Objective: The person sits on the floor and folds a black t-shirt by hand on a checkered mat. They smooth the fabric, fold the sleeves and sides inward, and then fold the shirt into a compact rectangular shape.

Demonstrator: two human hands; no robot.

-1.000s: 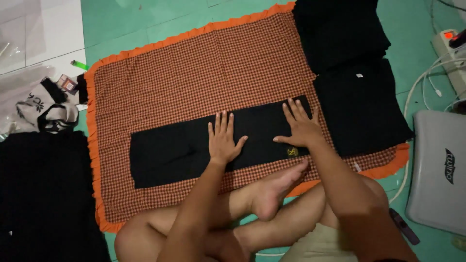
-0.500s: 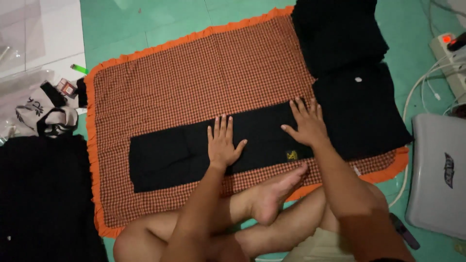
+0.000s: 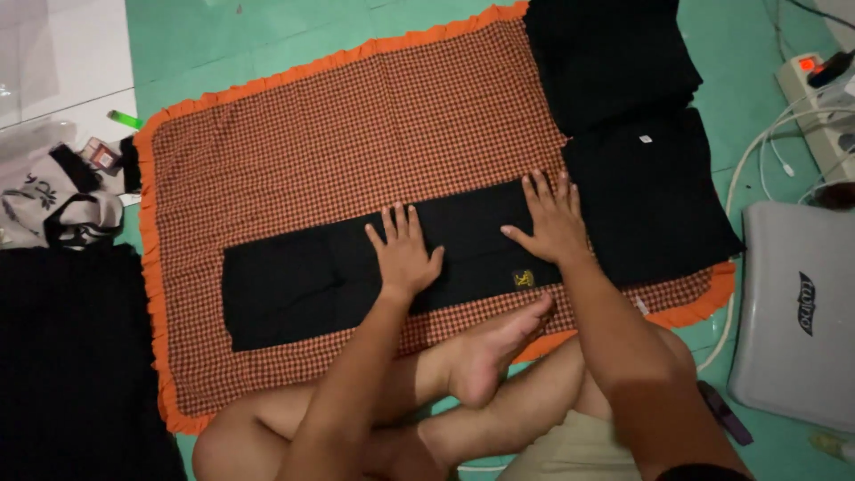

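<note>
**A:** Head view, looking straight down. What are the hands on?

**B:** Both lie flat on a long black garment folded into a narrow strip (image 3: 356, 272). The left hand (image 3: 405, 254) presses near the middle of it, the right hand (image 3: 554, 221) towards its right end. No grip on either side: fingers spread, palms down on the cloth, nothing pinched.

**A:** And where does the strip lie?

**B:** Across the near half of an orange-and-brown checked cloth with an orange frilled edge (image 3: 356, 116), spread on the green floor (image 3: 249, 36). It runs left to right, and its right end touches a pile of folded black clothes (image 3: 646, 205) with a small white tag. A small yellow mark (image 3: 524, 279) shows on the strip just near of the right hand.

**A:** Anything around the person?

**B:** Bare crossed legs, one foot (image 3: 490, 352) resting at the near edge of the checked cloth. More black fabric (image 3: 71, 356) lies at the near left, a white printed bag with black handles (image 3: 53, 200) beyond it. On the right sits a flat grey plastic case (image 3: 793, 312), and far right a white power strip with cables (image 3: 815, 89).
</note>
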